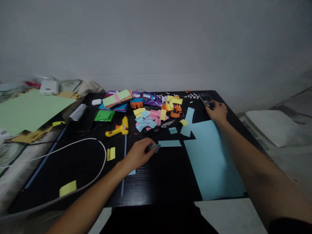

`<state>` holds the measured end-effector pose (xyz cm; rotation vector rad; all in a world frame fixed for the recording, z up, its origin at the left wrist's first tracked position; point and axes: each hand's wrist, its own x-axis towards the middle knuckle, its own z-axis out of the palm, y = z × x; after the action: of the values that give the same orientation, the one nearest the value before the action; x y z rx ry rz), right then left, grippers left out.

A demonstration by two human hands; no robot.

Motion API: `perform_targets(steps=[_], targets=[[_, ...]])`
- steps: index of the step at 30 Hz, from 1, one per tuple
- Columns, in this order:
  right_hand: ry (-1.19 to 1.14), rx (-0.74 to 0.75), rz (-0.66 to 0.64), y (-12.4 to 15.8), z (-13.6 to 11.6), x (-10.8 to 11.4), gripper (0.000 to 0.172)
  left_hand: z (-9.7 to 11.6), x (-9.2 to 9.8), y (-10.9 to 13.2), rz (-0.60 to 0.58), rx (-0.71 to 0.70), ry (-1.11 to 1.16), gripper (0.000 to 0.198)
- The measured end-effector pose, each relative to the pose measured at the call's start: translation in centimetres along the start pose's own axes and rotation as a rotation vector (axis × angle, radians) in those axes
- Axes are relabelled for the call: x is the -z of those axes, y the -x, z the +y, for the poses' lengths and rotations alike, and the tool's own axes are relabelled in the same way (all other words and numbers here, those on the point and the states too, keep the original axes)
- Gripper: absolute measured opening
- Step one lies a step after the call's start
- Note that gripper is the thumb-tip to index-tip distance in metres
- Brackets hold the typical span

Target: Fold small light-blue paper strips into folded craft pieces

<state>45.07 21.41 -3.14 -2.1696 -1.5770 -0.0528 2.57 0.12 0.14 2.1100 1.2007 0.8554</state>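
Note:
My left hand is closed on a small blue paper piece near the middle of the black table. Just right of it lies a blue paper strip. At the table's right rear, my right hand rests at the lower edge of a phone with a lit screen, fingers touching it; whether they grip it is unclear. Below that hand spreads a large blue sheet. Black scissors lie beyond my left hand, beside a pile of blue, pink and yellow pieces.
A yellow glue gun lies left of the scissors. A white cable curves across the table's left part. Folded paper stacks and orange scraps sit toward the back. A light green sheet is at far left.

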Motion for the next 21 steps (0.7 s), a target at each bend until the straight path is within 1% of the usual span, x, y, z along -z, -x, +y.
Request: perform_targets(steps=[4, 10, 15, 21], targets=[[0.011, 0.008, 0.014, -0.16, 0.21, -0.23, 0.062, -0.1, -0.05, 0.03, -0.008, 0.004, 0.01, 0.015], [0.013, 0.007, 0.009, -0.14, 0.29, -0.26, 0.064, -0.5, -0.19, 0.09, -0.016, 0.014, 0.014, 0.014], [-0.003, 0.021, 0.025, -0.1, 0.3, -0.25, 0.061, -0.71, -0.29, 0.07, -0.026, 0.021, 0.02, 0.016], [0.012, 0.014, 0.006, -0.2, 0.33, -0.26, 0.056, -0.81, -0.35, 0.13, -0.031, 0.014, 0.02, 0.017]])
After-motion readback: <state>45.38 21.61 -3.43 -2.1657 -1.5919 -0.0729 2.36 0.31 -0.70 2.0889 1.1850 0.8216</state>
